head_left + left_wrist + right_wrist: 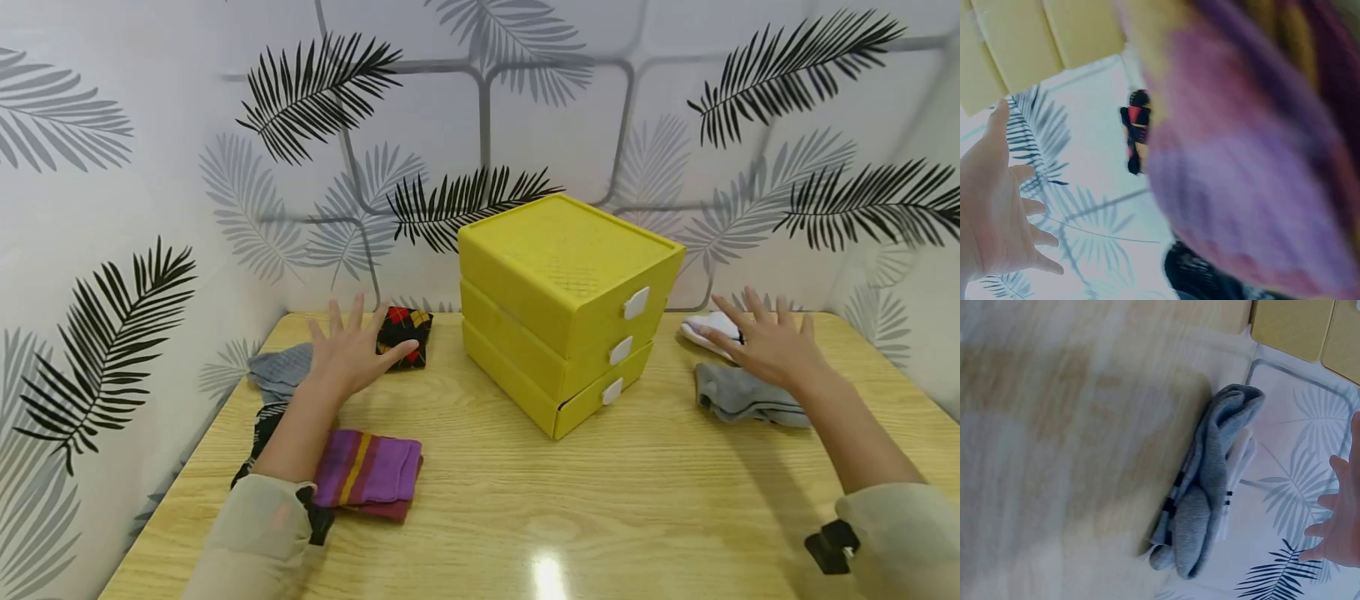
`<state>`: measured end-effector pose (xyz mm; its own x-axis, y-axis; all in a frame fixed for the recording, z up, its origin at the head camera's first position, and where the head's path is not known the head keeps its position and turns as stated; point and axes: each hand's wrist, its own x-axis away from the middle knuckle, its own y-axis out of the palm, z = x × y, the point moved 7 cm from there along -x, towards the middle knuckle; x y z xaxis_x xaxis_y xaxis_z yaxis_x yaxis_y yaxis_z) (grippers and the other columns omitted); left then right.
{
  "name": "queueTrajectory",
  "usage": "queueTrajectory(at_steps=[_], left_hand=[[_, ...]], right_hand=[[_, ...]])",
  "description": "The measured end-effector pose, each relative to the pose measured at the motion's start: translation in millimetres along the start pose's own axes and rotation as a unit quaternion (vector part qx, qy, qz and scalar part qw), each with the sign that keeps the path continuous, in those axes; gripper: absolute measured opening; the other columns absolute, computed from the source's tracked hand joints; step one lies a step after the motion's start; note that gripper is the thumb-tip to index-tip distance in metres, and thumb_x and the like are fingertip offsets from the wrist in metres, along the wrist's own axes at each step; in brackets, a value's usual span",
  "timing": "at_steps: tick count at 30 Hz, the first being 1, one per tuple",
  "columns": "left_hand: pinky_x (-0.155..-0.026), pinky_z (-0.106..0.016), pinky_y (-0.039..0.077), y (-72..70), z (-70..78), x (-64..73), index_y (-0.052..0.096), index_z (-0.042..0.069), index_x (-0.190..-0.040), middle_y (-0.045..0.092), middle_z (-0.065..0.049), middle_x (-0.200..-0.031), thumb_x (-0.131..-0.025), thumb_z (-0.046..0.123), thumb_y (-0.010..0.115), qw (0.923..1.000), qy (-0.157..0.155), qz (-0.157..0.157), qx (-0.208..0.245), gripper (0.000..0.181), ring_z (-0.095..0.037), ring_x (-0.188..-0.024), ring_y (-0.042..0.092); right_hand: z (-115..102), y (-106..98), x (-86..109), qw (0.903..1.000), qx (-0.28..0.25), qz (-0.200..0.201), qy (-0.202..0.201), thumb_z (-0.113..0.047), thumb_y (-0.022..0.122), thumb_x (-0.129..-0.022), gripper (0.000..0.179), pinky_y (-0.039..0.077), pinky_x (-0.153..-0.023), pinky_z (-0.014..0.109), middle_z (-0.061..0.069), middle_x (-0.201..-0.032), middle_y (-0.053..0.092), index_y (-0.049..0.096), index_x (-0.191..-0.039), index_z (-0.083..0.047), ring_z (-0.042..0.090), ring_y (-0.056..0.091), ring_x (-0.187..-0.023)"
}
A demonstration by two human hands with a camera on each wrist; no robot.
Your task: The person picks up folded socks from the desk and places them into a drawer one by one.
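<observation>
My left hand [347, 354] hovers with fingers spread over the left side of the table, holding nothing. Around it lie a grey folded cloth [283, 371], a black patterned one [266, 429], a red, yellow and black argyle one [406, 336] and a purple striped one [375, 473]. The purple cloth [1235, 156] looms large and blurred in the left wrist view. My right hand [776, 342], also spread and holding nothing, is raised near a folded grey sock [750, 395] and a white folded item [708, 332]. The grey sock [1200, 487] shows black stripes in the right wrist view.
A yellow three-drawer box [558, 308] with white pull tabs stands at the back middle of the wooden table [570, 508]. Its lowest drawer front shows a slight gap. A leaf-patterned backdrop [420, 125] rises behind the table and along its left side.
</observation>
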<state>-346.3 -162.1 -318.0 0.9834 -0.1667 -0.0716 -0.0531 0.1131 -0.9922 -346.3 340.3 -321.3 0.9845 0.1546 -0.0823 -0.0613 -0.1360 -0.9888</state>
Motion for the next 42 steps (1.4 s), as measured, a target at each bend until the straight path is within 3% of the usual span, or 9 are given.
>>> queueTrajectory(at_steps=[7,17,22,25,29,32,35,38,42], left_hand=[[-0.098,-0.065,-0.007,-24.0,35.2,4.2,0.010,0.021,-0.150,-0.005,-0.014,-0.151,-0.087,0.067,0.035,0.9985,0.037,0.039,0.009,0.082,-0.043,-0.132,-0.010],[-0.105,-0.054,-0.001,-60.6,134.3,27.1,0.005,0.019,-0.150,-0.003,-0.010,-0.152,-0.090,0.061,0.037,0.9823,0.156,0.092,0.047,0.079,-0.035,-0.135,-0.004],[-0.106,-0.049,-0.002,-61.4,183.4,34.9,0.005,0.017,-0.149,-0.001,-0.009,-0.152,-0.091,0.060,0.033,0.9731,0.200,0.114,0.016,0.078,-0.032,-0.136,-0.005],[-0.106,-0.049,0.000,-55.8,207.8,35.6,0.010,0.014,-0.149,0.005,-0.010,-0.152,-0.092,0.059,0.033,0.9666,0.211,0.146,-0.008,0.076,-0.032,-0.136,-0.003],[-0.107,-0.051,0.007,-49.0,229.7,37.3,0.028,0.010,-0.145,0.021,-0.013,-0.148,-0.094,0.051,0.041,0.9463,0.217,0.239,-0.016,0.066,-0.035,-0.136,0.006],[-0.106,-0.050,0.015,-45.9,235.9,40.5,0.043,0.010,-0.135,0.035,-0.014,-0.140,-0.092,0.035,0.054,0.9208,0.223,0.320,0.001,0.051,-0.038,-0.134,0.015],[-0.104,-0.051,0.021,-44.6,235.4,42.6,0.051,0.009,-0.125,0.043,-0.013,-0.130,-0.086,0.019,0.064,0.8962,0.236,0.375,0.032,0.043,-0.038,-0.131,0.023],[-0.102,-0.053,0.024,-45.7,232.8,42.0,0.052,0.008,-0.122,0.045,-0.012,-0.125,-0.083,0.014,0.067,0.8833,0.257,0.387,0.060,0.042,-0.037,-0.129,0.027],[-0.102,-0.052,0.023,-49.1,225.7,39.0,0.050,0.006,-0.123,0.045,-0.013,-0.124,-0.084,0.012,0.068,0.8737,0.296,0.371,0.107,0.043,-0.035,-0.128,0.027]], right_hand=[[-19,-30,-4.7,0.9992,-0.011,0.032,-0.021,-0.060,0.031,-0.093,0.072,-0.003,-0.091,0.072,0.029,-0.147,0.002,0.010,-0.149,-0.020,0.058,-0.003,-0.125],[-80,-81,-11.5,0.9865,-0.048,0.092,-0.127,-0.049,0.034,-0.097,0.062,-0.001,-0.099,0.064,0.020,-0.150,0.007,0.017,-0.149,-0.020,0.048,0.006,-0.131],[-111,-89,-15.7,0.9754,-0.058,0.101,-0.187,-0.047,0.039,-0.096,0.057,0.004,-0.102,0.061,0.018,-0.149,0.015,0.033,-0.144,-0.017,0.043,0.009,-0.133],[-121,-88,-20.8,0.9705,-0.083,0.104,-0.201,-0.045,0.041,-0.096,0.053,0.007,-0.101,0.062,0.017,-0.146,0.025,0.045,-0.138,-0.013,0.041,0.011,-0.133],[-125,-81,-28.5,0.9611,-0.138,0.117,-0.208,-0.039,0.042,-0.097,0.047,0.012,-0.101,0.061,0.016,-0.141,0.035,0.052,-0.132,-0.010,0.039,0.019,-0.132],[-125,-75,-30.9,0.9537,-0.160,0.139,-0.213,-0.037,0.042,-0.097,0.044,0.015,-0.101,0.060,0.015,-0.140,0.039,0.053,-0.131,-0.011,0.037,0.024,-0.131],[-125,-72,-30.0,0.9473,-0.163,0.168,-0.218,-0.036,0.042,-0.098,0.042,0.017,-0.101,0.059,0.013,-0.139,0.040,0.055,-0.130,-0.012,0.036,0.027,-0.129],[-124,-71,-26.8,0.9415,-0.168,0.192,-0.220,-0.035,0.042,-0.098,0.041,0.019,-0.100,0.058,0.012,-0.138,0.041,0.056,-0.129,-0.012,0.036,0.029,-0.128],[-126,-73,-21.1,0.9392,-0.167,0.208,-0.216,-0.035,0.041,-0.099,0.041,0.020,-0.099,0.058,0.013,-0.137,0.042,0.055,-0.129,-0.010,0.037,0.029,-0.126]])
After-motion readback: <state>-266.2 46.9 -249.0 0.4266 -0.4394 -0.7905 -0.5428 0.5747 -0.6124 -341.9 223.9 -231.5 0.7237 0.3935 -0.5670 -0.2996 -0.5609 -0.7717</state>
